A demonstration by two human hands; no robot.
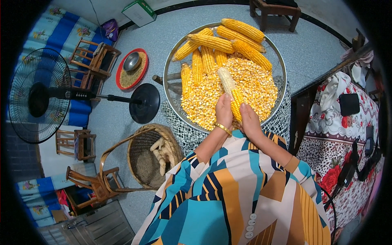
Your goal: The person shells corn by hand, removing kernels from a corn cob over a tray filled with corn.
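Both my hands grip one corn cob (229, 90) over a wide round metal tray (281, 73). The cob's far half is stripped white; its near half still carries yellow kernels. My left hand (223, 110), with a gold bangle at the wrist, holds the cob's left side. My right hand (249, 118) wraps the right side near its lower end. Loose yellow kernels (253, 87) fill the near part of the tray. Several whole yellow cobs (222, 43) lie along its far part.
A woven basket with a handle (143, 157) holds bare cobs at my lower left. A standing fan (38, 96) is tipped across the floor at left. Beyond it sit a red tray with a metal bowl (131, 67), wooden stools and a green box (139, 12). A floral-covered bed (347, 134) is at right.
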